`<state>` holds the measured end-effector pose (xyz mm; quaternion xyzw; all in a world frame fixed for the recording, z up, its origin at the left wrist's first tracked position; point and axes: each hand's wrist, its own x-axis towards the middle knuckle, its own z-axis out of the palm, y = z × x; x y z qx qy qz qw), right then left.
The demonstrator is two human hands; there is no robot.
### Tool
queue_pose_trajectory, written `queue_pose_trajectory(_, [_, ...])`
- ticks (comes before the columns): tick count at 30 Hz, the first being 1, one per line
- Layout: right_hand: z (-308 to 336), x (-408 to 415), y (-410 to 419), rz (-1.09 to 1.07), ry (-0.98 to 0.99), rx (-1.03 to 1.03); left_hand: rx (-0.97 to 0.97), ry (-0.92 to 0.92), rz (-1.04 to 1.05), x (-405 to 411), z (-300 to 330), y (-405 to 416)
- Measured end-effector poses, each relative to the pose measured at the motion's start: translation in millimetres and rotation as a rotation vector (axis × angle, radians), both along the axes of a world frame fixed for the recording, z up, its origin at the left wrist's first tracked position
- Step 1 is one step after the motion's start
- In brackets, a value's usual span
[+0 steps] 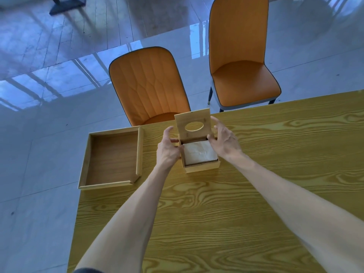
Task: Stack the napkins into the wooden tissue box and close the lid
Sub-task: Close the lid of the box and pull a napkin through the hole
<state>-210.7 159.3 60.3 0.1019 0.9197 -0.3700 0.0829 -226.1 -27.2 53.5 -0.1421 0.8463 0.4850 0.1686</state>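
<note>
A small wooden tissue box (202, 168) stands on the yellow wood-grain table (216, 217) near its far edge. Its hinged lid (190, 117), with an oval slot, is raised nearly upright at the back. A stack of white napkins (199, 153) fills the box almost to the rim. My left hand (168, 152) rests against the box's left wall, fingers curled at its top edge, thumb raised. My right hand (224, 140) is at the box's right rear, thumb on the lid's lower right corner and fingers behind the lid.
A shallow wooden tray (106, 185) lies at the table's far left corner, left of the box. Two orange chairs (147, 85) (242, 75) stand beyond the far edge on a glossy tiled floor. The table's left edge runs close to my left forearm.
</note>
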Motion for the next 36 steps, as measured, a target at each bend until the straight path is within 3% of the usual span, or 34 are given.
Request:
queue_pose_trajectory(7, [10, -7, 11, 0.009, -0.166, -0.258, 0.323, -0.293, 0.030, -13, 24, 0])
queue_pose_trajectory(15, [22, -6, 14, -0.156, -0.234, -0.639, 0.476, -0.367, 0.131, -16, 21, -1])
queue_pose_trajectory(24, [11, 2, 26, -0.168, -0.299, -0.727, 0.590, -0.349, 0.145, -5, 10, -10])
queue_pose_trajectory(36, [3, 19, 33, -0.182, -0.309, -0.757, 0.498, -0.312, 0.145, 21, 8, -17])
